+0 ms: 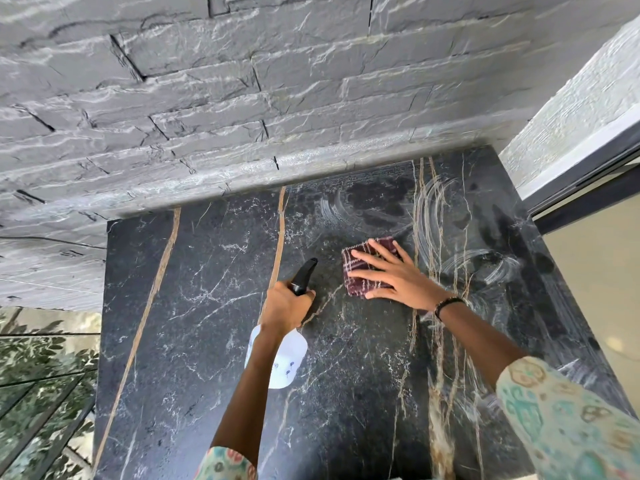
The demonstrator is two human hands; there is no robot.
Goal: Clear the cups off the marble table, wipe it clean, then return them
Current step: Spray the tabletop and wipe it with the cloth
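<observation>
The black marble table (194,341) with gold and white veins fills the middle of the head view. My right hand (391,275) lies flat, fingers spread, on a folded maroon checked cloth (360,284) pressed to the tabletop. My left hand (285,308) grips a spray bottle by its neck; the black nozzle (304,275) points toward the cloth and the white bottle body (285,358) hangs below my wrist. Curved wet wipe streaks (450,230) mark the right part of the table. No cups are in view.
A rough grey stone wall (242,98) rises directly behind the table. At the right stand a textured white wall (581,98) and a dark door frame (588,188). Green-patterned flooring (38,375) shows past the table's left edge.
</observation>
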